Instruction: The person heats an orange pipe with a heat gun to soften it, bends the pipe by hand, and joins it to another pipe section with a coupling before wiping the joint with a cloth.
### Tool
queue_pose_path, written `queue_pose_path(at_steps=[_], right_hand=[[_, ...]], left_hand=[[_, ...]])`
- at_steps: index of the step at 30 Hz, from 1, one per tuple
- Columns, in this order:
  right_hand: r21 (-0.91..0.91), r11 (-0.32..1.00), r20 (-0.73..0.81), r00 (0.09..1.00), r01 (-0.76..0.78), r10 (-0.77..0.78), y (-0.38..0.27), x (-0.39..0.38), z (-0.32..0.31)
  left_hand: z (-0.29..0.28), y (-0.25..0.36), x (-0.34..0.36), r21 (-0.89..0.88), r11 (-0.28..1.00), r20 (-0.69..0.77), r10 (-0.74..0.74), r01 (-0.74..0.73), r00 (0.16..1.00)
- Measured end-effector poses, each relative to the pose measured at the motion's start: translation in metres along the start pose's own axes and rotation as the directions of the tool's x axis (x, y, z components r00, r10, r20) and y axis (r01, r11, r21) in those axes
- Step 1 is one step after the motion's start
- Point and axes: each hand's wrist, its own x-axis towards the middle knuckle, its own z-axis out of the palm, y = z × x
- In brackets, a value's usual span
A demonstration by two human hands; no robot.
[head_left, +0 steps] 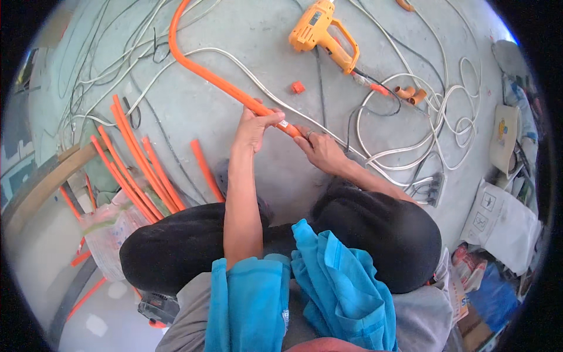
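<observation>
Grey floor. Orange pipe, bent, running down from top edge. White bag far right, pictograms printed. Left hand wrapped round pipe; right hand closed on near end. White label between, illegible.

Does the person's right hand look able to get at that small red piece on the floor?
Probably, once the right hand leaves the orange pipe: only a white cable seems to lie between that hand and the small red piece.
</observation>
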Motion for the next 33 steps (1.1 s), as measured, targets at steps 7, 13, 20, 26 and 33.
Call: queue_pose_path(at_steps=[7, 13, 20, 26, 33], right_hand=[[0.046, 0.996, -0.015, 0.997, 0.074, -0.073, 0.009, 0.007, 0.007], [0.312, 0.944, -0.169, 0.984, 0.109, -0.058, 0.013, 0.026, 0.017], [0.484, 0.875, -0.204, 0.975, 0.024, 0.086, -0.01, 0.051, 0.014], [0.624, 0.781, -0.146, 0.978, -0.023, 0.146, -0.01, 0.053, 0.01], [0.642, 0.765, -0.141, 0.973, -0.051, 0.183, -0.011, 0.055, 0.007]], left_hand=[[-0.044, 0.02, 0.042, -0.332, 0.941, -0.189, 0.006, -0.07, 0.982], [-0.03, 0.032, 0.071, -0.536, 0.835, -0.313, -0.061, -0.123, 0.948], [0.005, 0.04, 0.08, -0.406, 0.874, -0.589, -0.029, -0.265, 0.807], [0.025, 0.053, 0.063, -0.335, 0.888, -0.625, 0.043, -0.317, 0.78], [0.019, 0.053, 0.067, -0.337, 0.891, -0.595, 0.05, -0.305, 0.802]])
